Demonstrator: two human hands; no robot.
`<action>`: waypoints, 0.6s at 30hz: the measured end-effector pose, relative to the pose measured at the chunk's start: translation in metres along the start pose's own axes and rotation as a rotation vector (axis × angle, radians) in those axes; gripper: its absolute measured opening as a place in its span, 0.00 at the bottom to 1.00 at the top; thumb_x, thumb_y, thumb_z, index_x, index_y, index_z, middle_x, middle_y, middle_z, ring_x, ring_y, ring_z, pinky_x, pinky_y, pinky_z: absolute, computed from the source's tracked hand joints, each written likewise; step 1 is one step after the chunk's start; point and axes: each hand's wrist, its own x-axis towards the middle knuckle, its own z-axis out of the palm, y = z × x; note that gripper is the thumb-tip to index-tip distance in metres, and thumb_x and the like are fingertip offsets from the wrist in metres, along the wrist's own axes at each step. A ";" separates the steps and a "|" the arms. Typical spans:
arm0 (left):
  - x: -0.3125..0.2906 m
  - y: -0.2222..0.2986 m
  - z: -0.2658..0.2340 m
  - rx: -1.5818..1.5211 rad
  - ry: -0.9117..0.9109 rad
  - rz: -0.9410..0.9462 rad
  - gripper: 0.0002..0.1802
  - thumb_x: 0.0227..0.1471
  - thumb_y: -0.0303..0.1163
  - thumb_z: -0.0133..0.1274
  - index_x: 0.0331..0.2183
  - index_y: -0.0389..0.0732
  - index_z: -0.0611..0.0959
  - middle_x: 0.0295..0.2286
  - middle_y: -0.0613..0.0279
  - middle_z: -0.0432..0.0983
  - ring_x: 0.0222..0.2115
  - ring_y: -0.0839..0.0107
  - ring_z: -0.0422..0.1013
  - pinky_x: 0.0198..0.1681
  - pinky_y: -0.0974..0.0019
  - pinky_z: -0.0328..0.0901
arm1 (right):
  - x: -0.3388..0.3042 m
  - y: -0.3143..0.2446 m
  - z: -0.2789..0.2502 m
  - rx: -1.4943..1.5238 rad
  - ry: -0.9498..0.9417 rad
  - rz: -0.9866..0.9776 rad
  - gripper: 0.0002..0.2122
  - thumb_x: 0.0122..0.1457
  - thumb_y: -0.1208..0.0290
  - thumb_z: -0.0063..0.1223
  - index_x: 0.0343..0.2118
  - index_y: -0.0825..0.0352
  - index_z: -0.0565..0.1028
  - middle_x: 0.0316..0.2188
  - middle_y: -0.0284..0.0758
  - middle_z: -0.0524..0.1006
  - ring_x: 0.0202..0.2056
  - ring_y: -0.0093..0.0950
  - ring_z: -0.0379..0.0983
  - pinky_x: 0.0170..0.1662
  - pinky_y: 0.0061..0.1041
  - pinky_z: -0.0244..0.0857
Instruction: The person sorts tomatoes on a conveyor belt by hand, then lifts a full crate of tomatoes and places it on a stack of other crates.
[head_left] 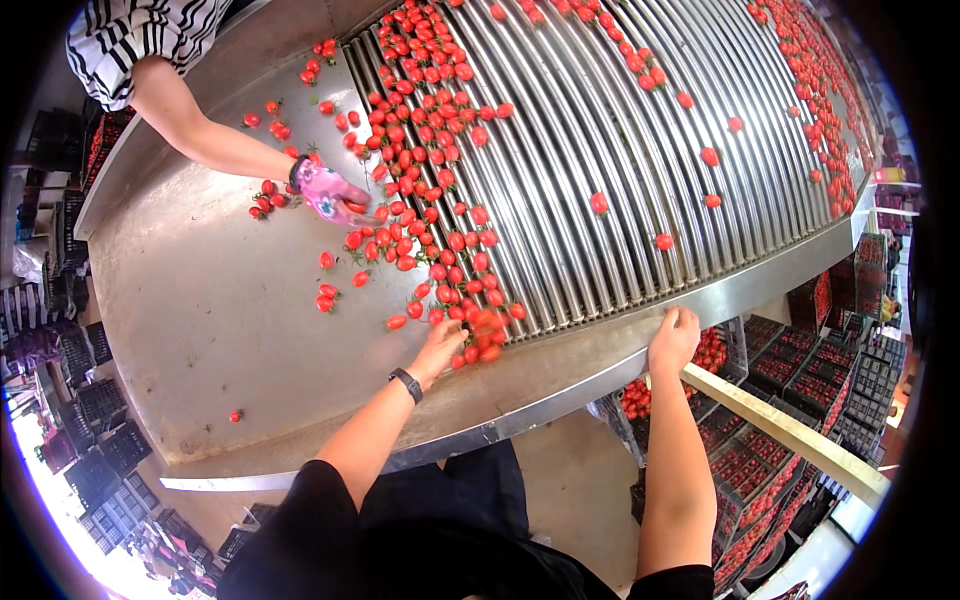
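Small red tomatoes (425,130) lie thickly along the line where a flat steel tray (250,340) meets a bed of metal rollers (560,200). My left hand (440,352), with a dark watch on the wrist, is at the near end of this pile. Its fingers are closed on a bunch of tomatoes (485,335) that is blurred by motion. Away to the right, my right hand (674,340) rests with curled fingers on the machine's metal rim (735,288), holding no tomato. Across the tray, a co-worker's hand (332,192) in a pink flowered glove reaches into the tomatoes.
More tomatoes (815,110) gather at the rollers' far right end. Under the rim at the right stand stacked crates (745,465) filled with tomatoes, beside a pale wooden bar (785,432). Dark crates (100,400) stand beyond the tray's left side.
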 end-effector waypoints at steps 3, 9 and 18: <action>0.020 -0.017 -0.051 0.371 0.371 0.150 0.24 0.47 0.37 0.49 0.44 0.33 0.68 0.44 0.47 0.63 0.47 0.58 0.60 0.50 0.59 0.54 | 0.002 -0.005 0.000 -0.005 0.001 -0.019 0.13 0.53 0.65 0.39 0.28 0.67 0.75 0.35 0.37 0.71 0.38 0.37 0.64 0.42 0.33 0.57; 0.071 0.021 -0.137 0.927 0.985 0.446 0.22 0.42 0.33 0.49 0.42 0.37 0.69 0.44 0.46 0.62 0.48 0.52 0.55 0.50 0.53 0.53 | 0.000 -0.002 0.006 -0.013 -0.013 -0.013 0.12 0.53 0.65 0.39 0.28 0.65 0.75 0.35 0.35 0.70 0.39 0.35 0.63 0.43 0.32 0.56; 0.136 0.100 -0.076 0.936 0.664 0.811 0.17 0.41 0.27 0.49 0.38 0.38 0.73 0.41 0.51 0.67 0.40 0.55 0.64 0.44 0.58 0.59 | 0.000 0.006 0.007 -0.030 -0.005 -0.015 0.11 0.53 0.66 0.39 0.26 0.64 0.74 0.35 0.33 0.71 0.39 0.34 0.64 0.44 0.31 0.56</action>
